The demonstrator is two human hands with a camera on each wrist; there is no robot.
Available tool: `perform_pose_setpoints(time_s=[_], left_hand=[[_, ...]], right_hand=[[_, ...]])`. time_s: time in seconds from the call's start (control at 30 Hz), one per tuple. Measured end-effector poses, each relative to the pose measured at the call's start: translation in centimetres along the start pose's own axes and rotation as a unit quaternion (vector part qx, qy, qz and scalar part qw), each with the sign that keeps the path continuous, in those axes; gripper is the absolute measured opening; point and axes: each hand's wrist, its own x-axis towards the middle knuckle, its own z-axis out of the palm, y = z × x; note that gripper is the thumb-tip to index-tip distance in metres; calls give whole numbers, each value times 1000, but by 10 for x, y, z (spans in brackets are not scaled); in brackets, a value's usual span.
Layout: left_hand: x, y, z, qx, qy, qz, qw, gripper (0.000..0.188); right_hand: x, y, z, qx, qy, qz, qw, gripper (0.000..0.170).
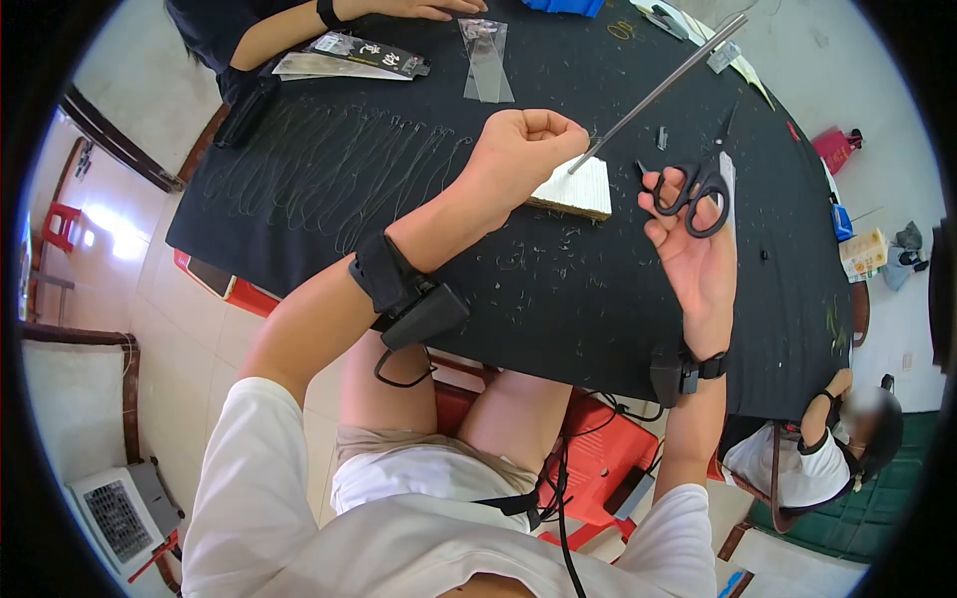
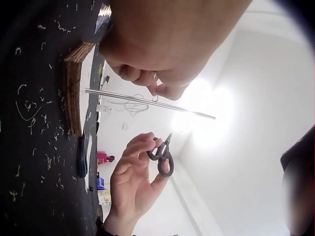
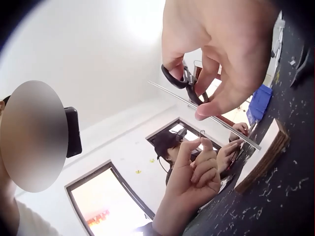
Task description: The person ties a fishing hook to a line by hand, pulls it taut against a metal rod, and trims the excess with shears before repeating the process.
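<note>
A thin metal rod (image 1: pixel 648 97) stands tilted out of a white-topped block (image 1: pixel 588 189) with layered brown edges. Beside the rod, the left hand (image 1: pixel 513 164) pinches a small bent wire, which shows as a tiny hook (image 3: pixel 202 133) above the fingertips in the right wrist view. To the rod's right, the right hand (image 1: pixel 698 259) is raised with its fingers through the handles of black scissors (image 1: pixel 715 166). In the left wrist view the scissors (image 2: pixel 161 157) point upward, apart from the rod (image 2: pixel 147 102).
Rows of thin wire loops (image 1: pixel 339 159) lie on the black tablecloth (image 1: pixel 498 319) at left. Clear packets (image 1: pixel 485 70) and a black-labelled package (image 1: pixel 369 55) lie at the far side, near another person's hand. Small clippings surround the block. Another person sits at lower right.
</note>
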Motion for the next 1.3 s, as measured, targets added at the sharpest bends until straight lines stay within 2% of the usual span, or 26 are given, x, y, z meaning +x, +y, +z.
perform_pose_setpoints(time_s=[0.07,0.13,0.17,0.2,0.27,0.3,0.33,0.4,0.43,0.47,0.5,0.53,0.57,0.6,0.67,0.7,0.77,0.8,0.87,1.3], left_hand=[[0,-1,0,5,4,4,1000,19],[0,-2,-1,7,2,8,1000,19],[0,-2,-1,7,0,12,1000,18],[0,-2,-1,7,0,11,1000,18],[1,-2,-1,12,1,17,1000,18],[1,-2,0,12,1,16,1000,18],[1,-3,0,16,4,17,1000,18],[1,-2,0,19,7,18,1000,17],[1,-2,0,16,7,15,1000,18],[1,-2,0,13,7,12,1000,18],[1,-3,-1,13,8,12,1000,18],[1,-3,-1,18,11,16,1000,19],[2,-4,-1,24,15,20,999,19],[2,-4,-1,25,15,20,999,19],[1,-4,-1,34,20,19,999,21],[1,-4,-1,34,21,18,999,21],[1,-4,-1,30,21,14,999,21],[1,-4,-1,32,23,13,999,21],[1,-3,-1,32,14,6,999,22],[2,-5,0,43,23,3,999,25]], right_hand=[[-1,4,3,-11,16,11,1000,34],[-1,10,-1,-101,-21,7,995,26],[-2,10,6,-133,3,6,991,21],[-2,12,5,-133,3,6,991,21],[-2,15,4,-236,-40,-38,970,21],[-3,16,7,-256,-32,-36,965,24],[-3,17,7,-256,-32,-35,966,24],[-4,19,7,-162,-48,-22,985,27],[-2,22,9,-215,-31,-61,974,30],[-2,22,10,-215,-31,-61,974,30],[-3,20,12,-408,-7,-108,906,30],[-2,18,14,-584,15,-150,798,30],[-3,13,20,-630,23,-132,765,29],[-4,12,20,-630,22,-132,765,29],[-4,11,20,-674,46,-142,723,28],[-5,10,21,-674,45,-142,724,28],[-6,9,23,-714,63,-145,683,26],[-6,9,23,-712,62,-145,684,26],[-6,10,22,-741,65,-150,652,26],[-7,10,22,-750,64,-151,641,26]])
